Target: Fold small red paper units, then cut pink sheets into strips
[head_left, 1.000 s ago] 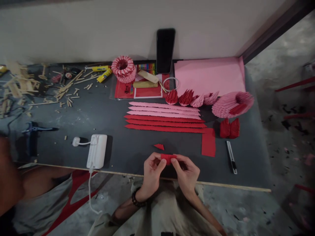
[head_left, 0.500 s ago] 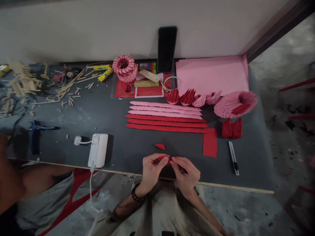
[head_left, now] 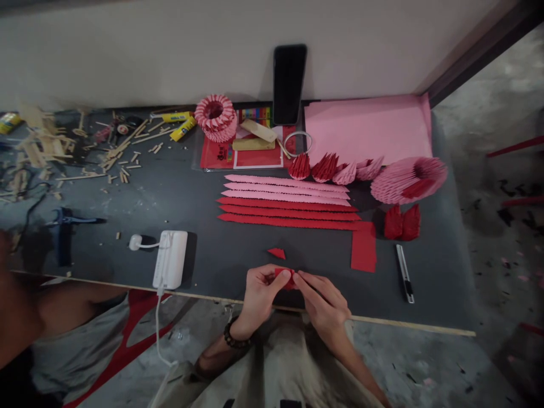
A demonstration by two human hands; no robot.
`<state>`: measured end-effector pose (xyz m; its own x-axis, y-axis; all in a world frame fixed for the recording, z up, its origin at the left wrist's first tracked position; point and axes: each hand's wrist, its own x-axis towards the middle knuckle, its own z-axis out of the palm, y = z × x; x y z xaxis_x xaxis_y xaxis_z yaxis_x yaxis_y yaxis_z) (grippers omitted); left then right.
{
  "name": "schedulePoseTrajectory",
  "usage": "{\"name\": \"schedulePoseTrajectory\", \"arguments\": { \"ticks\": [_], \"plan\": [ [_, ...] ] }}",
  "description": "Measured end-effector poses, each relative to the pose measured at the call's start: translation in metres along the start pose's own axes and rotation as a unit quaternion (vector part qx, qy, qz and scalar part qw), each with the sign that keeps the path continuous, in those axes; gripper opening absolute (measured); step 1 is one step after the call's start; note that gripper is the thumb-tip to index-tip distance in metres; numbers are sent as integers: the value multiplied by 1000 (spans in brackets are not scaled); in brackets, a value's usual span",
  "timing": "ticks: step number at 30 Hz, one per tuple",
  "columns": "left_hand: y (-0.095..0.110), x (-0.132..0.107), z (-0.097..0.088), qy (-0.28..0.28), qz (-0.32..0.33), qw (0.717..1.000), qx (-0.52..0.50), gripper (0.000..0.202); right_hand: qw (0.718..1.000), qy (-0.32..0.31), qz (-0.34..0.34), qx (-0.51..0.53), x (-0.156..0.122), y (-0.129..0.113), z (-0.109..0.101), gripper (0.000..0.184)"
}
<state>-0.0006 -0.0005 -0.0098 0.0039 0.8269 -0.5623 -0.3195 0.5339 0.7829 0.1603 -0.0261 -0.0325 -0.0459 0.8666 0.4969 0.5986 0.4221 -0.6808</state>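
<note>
Near the table's front edge, a small piece of red paper (head_left: pixel 284 277) is pinched between my two hands. My left hand (head_left: pixel 262 289) is closed on its left side, thumb on top. The fingers of my right hand (head_left: pixel 325 300) close on its right end. Just beyond lies a small folded red paper piece (head_left: pixel 277 253). Farther back run long rows of folded pink pieces (head_left: pixel 284 190) and red pieces (head_left: pixel 287 215). A stack of red paper slips (head_left: pixel 363 249) lies to the right, with a box cutter (head_left: pixel 405 273) past it.
Folded-paper shapes, a red pair (head_left: pixel 402 222) and a large pink one (head_left: pixel 408 181), stand at right. Pink sheets (head_left: pixel 365 127) and an upright phone (head_left: pixel 289 85) are behind. A white power bank (head_left: pixel 170 259), blue pliers (head_left: pixel 63 221) and wood sticks (head_left: pixel 123 144) lie left, near another person's arm (head_left: pixel 19 306).
The red paper between my hands shows more of its face now. My right hand has shifted slightly, its fingers straighter and closer together.
</note>
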Motion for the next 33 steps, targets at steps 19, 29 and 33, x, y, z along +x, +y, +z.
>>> {"name": "schedulePoseTrajectory", "arguments": {
  "ticks": [19, 29, 33],
  "plan": [
    [6, -5, -2, 29, 194, 931, 308, 16, 969, -64, 215, 106, 23, -7, -7, 11],
    [8, 5, -2, -20, 37, 990, 132, 16, 964, -72, 247, 70, 16, -1, 2, 17],
    [6, 6, -3, -18, 21, 995, 91, 18, 965, -45, 247, 71, 15, 0, 4, 16]
  ]
}}
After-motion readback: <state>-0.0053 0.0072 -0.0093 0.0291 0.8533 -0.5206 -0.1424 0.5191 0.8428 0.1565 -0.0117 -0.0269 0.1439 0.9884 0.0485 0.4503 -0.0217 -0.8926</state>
